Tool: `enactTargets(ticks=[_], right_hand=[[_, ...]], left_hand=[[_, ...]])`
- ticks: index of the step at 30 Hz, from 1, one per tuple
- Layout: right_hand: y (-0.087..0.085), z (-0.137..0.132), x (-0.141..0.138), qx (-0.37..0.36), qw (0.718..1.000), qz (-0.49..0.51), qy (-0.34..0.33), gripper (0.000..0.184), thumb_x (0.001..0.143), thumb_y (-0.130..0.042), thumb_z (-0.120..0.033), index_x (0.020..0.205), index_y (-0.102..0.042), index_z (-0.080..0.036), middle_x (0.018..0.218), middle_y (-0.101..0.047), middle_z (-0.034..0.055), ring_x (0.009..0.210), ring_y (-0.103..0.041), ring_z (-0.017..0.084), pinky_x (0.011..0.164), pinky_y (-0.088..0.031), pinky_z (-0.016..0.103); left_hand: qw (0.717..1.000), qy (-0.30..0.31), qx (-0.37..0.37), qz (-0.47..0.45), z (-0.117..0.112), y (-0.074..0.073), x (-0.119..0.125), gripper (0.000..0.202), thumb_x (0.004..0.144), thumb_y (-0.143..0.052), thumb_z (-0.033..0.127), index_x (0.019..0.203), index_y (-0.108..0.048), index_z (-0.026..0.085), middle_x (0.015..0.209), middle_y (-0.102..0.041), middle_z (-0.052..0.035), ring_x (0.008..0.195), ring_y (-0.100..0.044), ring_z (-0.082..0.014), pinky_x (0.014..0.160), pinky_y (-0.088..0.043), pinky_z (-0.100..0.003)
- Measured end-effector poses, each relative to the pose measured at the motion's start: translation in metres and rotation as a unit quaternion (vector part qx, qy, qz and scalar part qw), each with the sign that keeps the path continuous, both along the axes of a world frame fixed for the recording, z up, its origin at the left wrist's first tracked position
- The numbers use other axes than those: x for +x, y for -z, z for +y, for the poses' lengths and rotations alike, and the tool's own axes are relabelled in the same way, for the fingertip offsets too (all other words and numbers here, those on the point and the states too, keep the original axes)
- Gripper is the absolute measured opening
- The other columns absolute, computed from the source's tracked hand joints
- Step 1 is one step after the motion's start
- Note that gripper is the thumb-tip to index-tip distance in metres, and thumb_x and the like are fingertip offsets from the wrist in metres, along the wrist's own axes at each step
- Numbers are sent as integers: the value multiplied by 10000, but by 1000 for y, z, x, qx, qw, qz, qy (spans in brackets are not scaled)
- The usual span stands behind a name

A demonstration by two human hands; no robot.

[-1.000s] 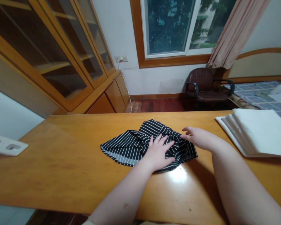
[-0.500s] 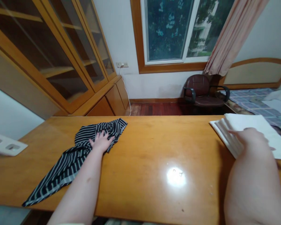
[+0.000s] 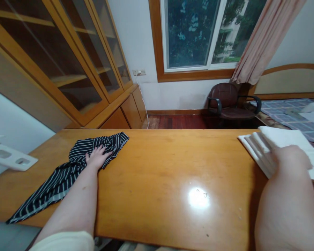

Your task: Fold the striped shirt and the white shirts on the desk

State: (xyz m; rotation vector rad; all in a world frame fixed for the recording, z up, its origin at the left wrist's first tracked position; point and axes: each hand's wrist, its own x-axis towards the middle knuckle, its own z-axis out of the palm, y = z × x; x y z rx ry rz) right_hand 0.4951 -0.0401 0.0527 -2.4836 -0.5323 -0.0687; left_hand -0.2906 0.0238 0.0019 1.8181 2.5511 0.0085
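Note:
My left hand (image 3: 96,157) lies open with its fingers spread on a black-and-white striped cloth (image 3: 54,184). The cloth is crumpled under the palm and trails toward the near left edge of the wooden table (image 3: 170,167). At the right end of the table my right hand (image 3: 293,158) rests on a white stack (image 3: 282,134) that looks like folded cloth; layered folds show along its left side. The fingers of that hand are turned away and hidden, so whether they grip the stack does not show.
A white plastic piece with oval openings (image 3: 18,158) stands at the table's left end. Beyond the table are a glass-fronted cabinet (image 3: 104,97), a dark red armchair (image 3: 225,101) and a bed with a checked cover (image 3: 282,111). A white cord (image 3: 143,101) hangs from a wall socket.
My left hand has slid left across the table, and the striped cloth has moved left with it. My right hand stays at the white stack, its fingers now less visible. The view has shifted slightly.

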Motion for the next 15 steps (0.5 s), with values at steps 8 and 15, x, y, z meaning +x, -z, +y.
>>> enactTargets(ticks=[8, 15], right_hand=[[-50, -16, -29, 11, 999, -25, 20, 500, 567, -639, -89, 1058, -724, -136, 969, -678, 252, 982, -611, 385, 693, -415, 454], [-65, 3, -93, 472, 831, 178, -232, 269, 568, -658, -211, 834, -688, -195, 811, -659, 40, 704, -604, 207, 725, -481, 394]], left_hand=[[953, 31, 298, 55, -26, 7, 46, 576, 837, -384, 292, 1343, -455, 27, 1451, -372, -220, 1263, -403, -360, 1073, -219, -528], [892, 275, 357, 24, -42, 13, 104, 465, 771, -526, 200, 1232, -584, 175, 1310, -558, -141, 1213, -490, -279, 1101, -207, -487]])
